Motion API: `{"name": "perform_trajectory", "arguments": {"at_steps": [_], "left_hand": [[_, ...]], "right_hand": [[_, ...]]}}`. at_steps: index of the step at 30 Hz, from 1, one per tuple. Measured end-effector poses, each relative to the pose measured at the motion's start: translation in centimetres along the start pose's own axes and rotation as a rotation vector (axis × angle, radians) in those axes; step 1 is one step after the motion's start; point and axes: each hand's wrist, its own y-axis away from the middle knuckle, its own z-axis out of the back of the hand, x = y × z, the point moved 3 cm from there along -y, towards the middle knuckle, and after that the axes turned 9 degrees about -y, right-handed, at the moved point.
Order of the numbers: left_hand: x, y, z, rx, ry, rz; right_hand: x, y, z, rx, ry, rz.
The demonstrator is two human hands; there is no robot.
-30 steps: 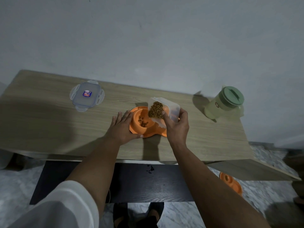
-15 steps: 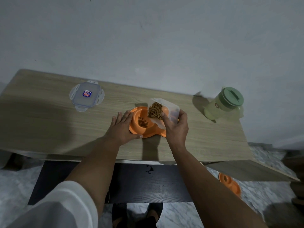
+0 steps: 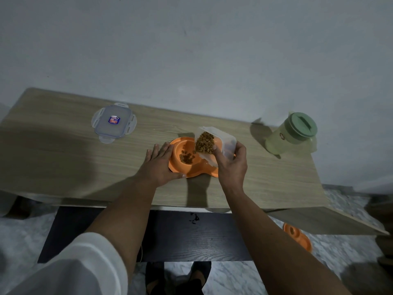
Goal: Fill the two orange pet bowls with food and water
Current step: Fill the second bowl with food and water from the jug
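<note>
An orange double pet bowl (image 3: 197,170) sits mid-table. Its left well holds a small heap of brown kibble (image 3: 186,157); the right well is hidden behind a container. My right hand (image 3: 232,165) grips a clear plastic food container (image 3: 214,143), tilted leftward over the bowl, with kibble piled at its lower open side. My left hand (image 3: 158,163) lies flat against the bowl's left rim, fingers together, holding nothing. A pale green water jug (image 3: 292,135) with a green lid stands at the table's right end.
The container's clear clip lid (image 3: 113,123) lies on the wooden table (image 3: 63,158) at the back left. A second orange bowl (image 3: 297,236) lies on the marble floor at the right. A dark bench (image 3: 191,237) stands under the table's front edge; a wall runs behind.
More kibble has dropped into the left well, and the heap there has grown. The container stays tilted over the bowl. My left hand has not moved.
</note>
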Motion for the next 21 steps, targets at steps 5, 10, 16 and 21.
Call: {"name": "perform_trajectory", "arguments": {"at_steps": [5,10,16,21], "left_hand": [[-0.04,0.01,0.13,-0.003,0.0,0.004],[0.04,-0.09,0.06,-0.005,-0.003,-0.001],[0.09,-0.07,0.01,-0.009,-0.002,0.003],[0.16,0.0,-0.1,-0.013,-0.012,0.006]], "right_hand": [[0.43,0.08,-0.35,-0.005,-0.016,0.008],[0.63,0.1,-0.42,-0.019,-0.029,0.008],[0.84,0.12,-0.59,-0.013,-0.041,0.014],[0.87,-0.22,-0.41,-0.091,-0.077,0.011]]}}
